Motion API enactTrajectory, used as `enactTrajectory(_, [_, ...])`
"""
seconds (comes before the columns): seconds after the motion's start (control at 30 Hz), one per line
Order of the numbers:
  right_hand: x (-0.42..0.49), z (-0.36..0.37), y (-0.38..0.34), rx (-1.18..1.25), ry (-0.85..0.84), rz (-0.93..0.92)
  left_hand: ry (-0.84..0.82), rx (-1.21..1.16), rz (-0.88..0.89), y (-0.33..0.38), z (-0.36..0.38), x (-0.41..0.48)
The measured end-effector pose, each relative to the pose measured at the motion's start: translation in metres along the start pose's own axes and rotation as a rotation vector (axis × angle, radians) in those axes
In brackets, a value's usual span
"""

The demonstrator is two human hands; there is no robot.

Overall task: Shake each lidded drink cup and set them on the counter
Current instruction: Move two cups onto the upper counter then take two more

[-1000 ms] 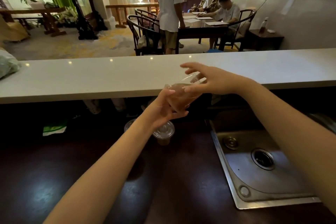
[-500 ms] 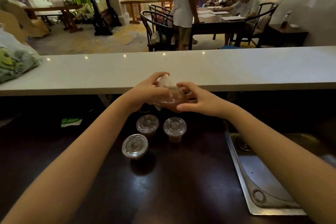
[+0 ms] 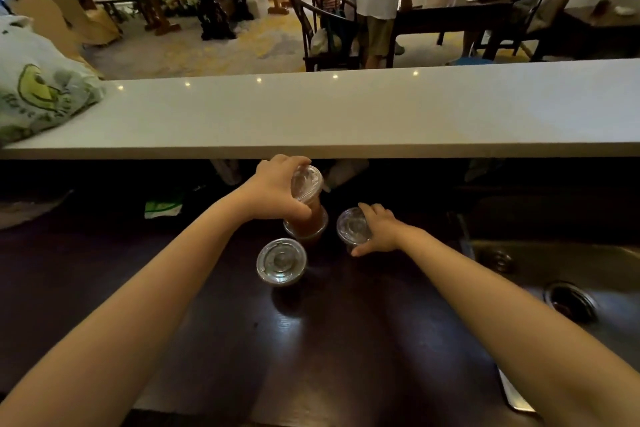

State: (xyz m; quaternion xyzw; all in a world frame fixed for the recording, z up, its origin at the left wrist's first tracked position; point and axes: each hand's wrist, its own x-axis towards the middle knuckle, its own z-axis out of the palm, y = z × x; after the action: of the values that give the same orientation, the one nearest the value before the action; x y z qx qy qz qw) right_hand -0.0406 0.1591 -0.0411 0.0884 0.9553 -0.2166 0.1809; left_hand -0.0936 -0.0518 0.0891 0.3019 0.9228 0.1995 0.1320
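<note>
Several clear lidded cups of brown drink are on the dark lower counter. My left hand is shut on one cup, tilted with its lid toward me; its base is over the lid of a second cup, and I cannot tell if they touch. My right hand wraps around a third cup standing to the right. A fourth cup stands alone in front, untouched. The raised white counter runs across just beyond my hands.
A steel sink is set into the lower counter at right. A printed plastic bag lies on the white counter's left end. Beyond it are chairs, a table and two people.
My right hand let go of the shared cup and dropped onto the right-hand cup. My left hand lowered its cup toward the others. The view tipped downward.
</note>
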Motion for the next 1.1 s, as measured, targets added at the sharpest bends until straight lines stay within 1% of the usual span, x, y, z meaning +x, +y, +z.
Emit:
enactTrajectory(0.13, [0.001,0.005,-0.001,0.093,0.091,0.008,-0.033,0.007,-0.009,-0.006,0.006,0.002])
enactTrajectory(0.23, [-0.006,0.004,0.001,0.134,0.093,0.01,-0.06,0.011,-0.008,-0.003,0.005,0.003])
enactTrajectory(0.37, [-0.025,-0.016,0.001,0.118,0.089,-0.012,-0.084,0.067,0.013,0.007,-0.009,0.005])
enactTrajectory(0.47, [-0.045,-0.053,-0.001,0.119,0.064,-0.034,-0.089,0.104,0.044,0.018,-0.024,0.01])
enactTrajectory(0.67, [-0.09,-0.157,-0.016,0.204,0.024,-0.123,-0.093,0.155,0.135,0.053,-0.062,0.036])
enactTrajectory(0.77, [-0.1,-0.206,-0.016,0.248,0.01,-0.131,-0.084,0.11,0.156,0.079,-0.082,0.055])
enactTrajectory(0.83, [-0.1,-0.236,-0.013,0.29,0.025,-0.121,-0.096,0.059,0.157,0.096,-0.095,0.07])
enactTrajectory(0.93, [-0.092,-0.273,-0.006,0.309,0.091,-0.114,-0.081,0.035,0.167,0.12,-0.107,0.095])
enactTrajectory(1.1, [-0.063,-0.302,0.02,0.306,0.203,-0.094,-0.052,0.041,0.155,0.146,-0.107,0.139])
